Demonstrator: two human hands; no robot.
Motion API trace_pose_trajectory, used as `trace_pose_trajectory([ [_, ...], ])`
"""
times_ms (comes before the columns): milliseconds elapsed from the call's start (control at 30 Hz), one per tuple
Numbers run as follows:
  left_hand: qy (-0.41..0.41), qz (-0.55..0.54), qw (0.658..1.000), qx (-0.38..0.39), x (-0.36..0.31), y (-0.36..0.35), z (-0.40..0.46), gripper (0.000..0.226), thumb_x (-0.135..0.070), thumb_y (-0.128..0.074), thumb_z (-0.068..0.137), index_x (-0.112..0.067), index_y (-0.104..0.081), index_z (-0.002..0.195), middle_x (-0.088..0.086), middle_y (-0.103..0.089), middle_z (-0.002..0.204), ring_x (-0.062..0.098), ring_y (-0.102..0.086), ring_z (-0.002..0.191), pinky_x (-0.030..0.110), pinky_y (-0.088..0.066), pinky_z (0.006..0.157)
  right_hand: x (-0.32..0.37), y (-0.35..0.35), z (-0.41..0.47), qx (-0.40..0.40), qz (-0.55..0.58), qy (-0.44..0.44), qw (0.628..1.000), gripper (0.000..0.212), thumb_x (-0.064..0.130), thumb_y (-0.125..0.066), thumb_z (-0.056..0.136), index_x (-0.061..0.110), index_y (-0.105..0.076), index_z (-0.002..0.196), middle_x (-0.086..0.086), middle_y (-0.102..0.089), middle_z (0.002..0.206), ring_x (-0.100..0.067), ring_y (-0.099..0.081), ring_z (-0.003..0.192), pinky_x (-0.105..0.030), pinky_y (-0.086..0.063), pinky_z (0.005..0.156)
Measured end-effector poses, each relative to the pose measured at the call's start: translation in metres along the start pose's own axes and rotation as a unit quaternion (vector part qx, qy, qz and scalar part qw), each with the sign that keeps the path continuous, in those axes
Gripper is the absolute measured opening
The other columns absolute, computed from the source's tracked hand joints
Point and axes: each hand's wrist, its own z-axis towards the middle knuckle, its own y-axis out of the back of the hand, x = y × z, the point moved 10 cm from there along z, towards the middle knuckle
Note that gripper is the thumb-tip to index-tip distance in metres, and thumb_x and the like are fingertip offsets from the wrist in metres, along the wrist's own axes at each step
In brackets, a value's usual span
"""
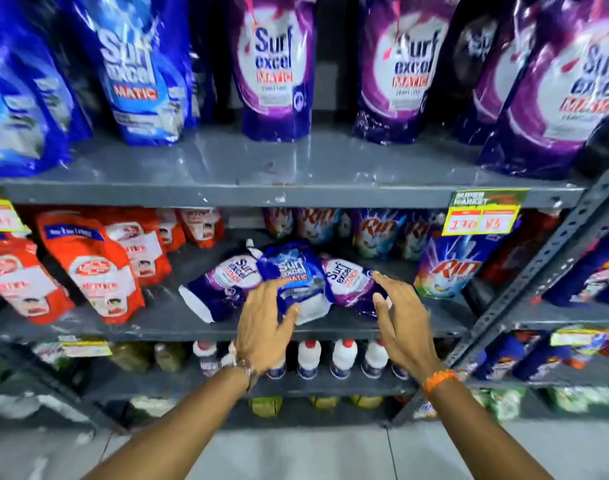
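Three Surf Excel pouches lie flat on the middle grey shelf (157,327). A blue pouch (296,275) lies on top, between a purple pouch on the left (223,282) and a purple pouch on the right (348,282). My left hand (261,323) reaches to the blue pouch's lower left corner, fingers straight, thumb at its white bottom edge. My right hand (400,317) hovers with spread fingers just right of the pile, its fingertips at the right purple pouch. Neither hand grips anything.
Upright blue (133,71) and purple (275,64) Surf Excel pouches fill the top shelf. Red pouches (92,268) stand at the middle shelf's left, Rin pouches (448,268) at its right. White bottles (344,358) line the shelf below. A slanted metal upright (538,271) bounds the right.
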Motion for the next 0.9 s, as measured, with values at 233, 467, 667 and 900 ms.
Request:
trace_pose_trajectory([
  [233, 0.372, -0.273, 0.887, 0.027, 0.094, -0.090, 0.041, 0.040, -0.012, -0.064, 0.083, -0.004, -0.064, 0.123, 0.019, -0.069, 0.124, 0.033, -0.065, 0.115, 0.037, -0.049, 0.096, -0.059, -0.116, 0.069, 0.167, 0.083, -0.162, 0.969, 0.039, 0.011, -0.058, 0.092, -0.001, -0.059, 0.129, -0.022, -0.063, 0.133, -0.036, -0.059, 0.124, -0.044, -0.045, 0.107],
  [467, 0.451, -0.378, 0.809, 0.011, 0.107, -0.109, 0.049, 0.039, -0.003, -0.057, 0.093, 0.004, -0.055, 0.132, 0.026, -0.062, 0.130, 0.030, -0.061, 0.104, 0.030, -0.057, 0.076, -0.069, -0.182, 0.121, 0.225, 0.083, -0.210, 0.948, 0.032, 0.017, -0.061, 0.092, -0.004, -0.060, 0.116, -0.027, -0.068, 0.115, -0.041, -0.064, 0.107, -0.039, -0.045, 0.083],
  [667, 0.461, -0.424, 0.779, 0.035, 0.115, -0.127, 0.047, 0.054, 0.011, -0.072, 0.076, 0.000, -0.059, 0.127, 0.023, -0.068, 0.122, 0.031, -0.068, 0.097, 0.032, -0.060, 0.064, -0.084, -0.208, 0.133, 0.231, 0.141, -0.282, 0.920, 0.050, 0.020, -0.068, 0.088, -0.003, -0.055, 0.131, -0.021, -0.064, 0.130, -0.034, -0.062, 0.119, -0.039, -0.048, 0.101],
  [900, 0.475, -0.442, 0.759, 0.041, 0.137, -0.120, 0.044, 0.072, 0.030, -0.069, 0.059, -0.007, -0.053, 0.118, 0.017, -0.068, 0.119, 0.033, -0.066, 0.108, 0.054, -0.054, 0.095, -0.122, -0.268, 0.133, 0.306, 0.263, -0.368, 0.837, 0.044, 0.008, -0.081, 0.064, -0.007, -0.065, 0.102, -0.027, -0.070, 0.111, -0.033, -0.069, 0.091, -0.039, -0.057, 0.072],
])
